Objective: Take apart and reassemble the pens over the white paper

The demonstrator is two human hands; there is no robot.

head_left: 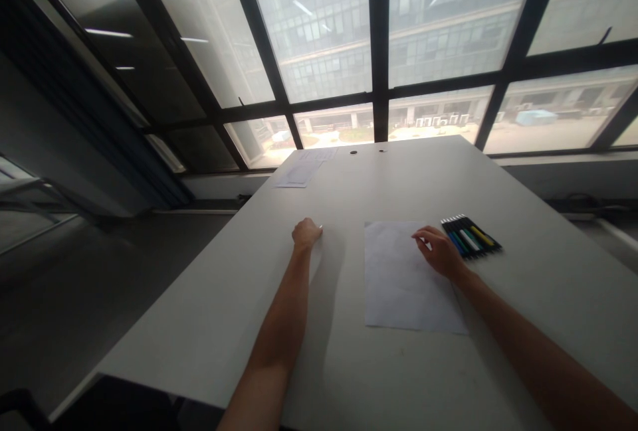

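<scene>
My left hand is closed in a fist on the white table, left of the paper. A tiny pale tip shows at its thumb side; what it belongs to cannot be made out. Over the upper right part of a blank white sheet of paper hovers or rests my right hand, fingers loosely bent and apart, with nothing visible in them. Just beyond it, a row of several marker pens lies side by side, dark with white ends, some showing blue, green, white and yellow. My right wrist covers part of the sheet's right edge.
The white table stretches away to large dark-framed windows. At its far left lie printed sheets, near two small dark round spots. A dark chair stands at the lower left, and a curtain hangs at the left.
</scene>
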